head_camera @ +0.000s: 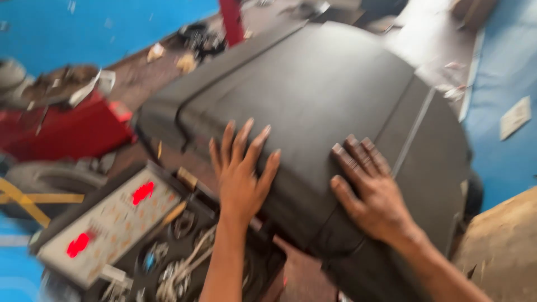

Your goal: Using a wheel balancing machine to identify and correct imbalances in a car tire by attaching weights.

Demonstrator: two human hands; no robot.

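A large curved black cover [330,89] of a machine fills the middle of the head view. My left hand [241,170] lies flat on its near edge with the fingers spread. My right hand [369,190] presses on the cover further right, fingers bent over the surface beside a thin raised seam [413,134]. Neither hand holds anything. The whole view is blurred by motion.
Below left sits a pale control panel [109,226] with red lit displays, and a tray of metal weights and clips [179,263] next to it. A red cabinet [67,131] stands at left, a tyre [50,182] beneath it. Blue walls surround; a brown board [506,240] is at right.
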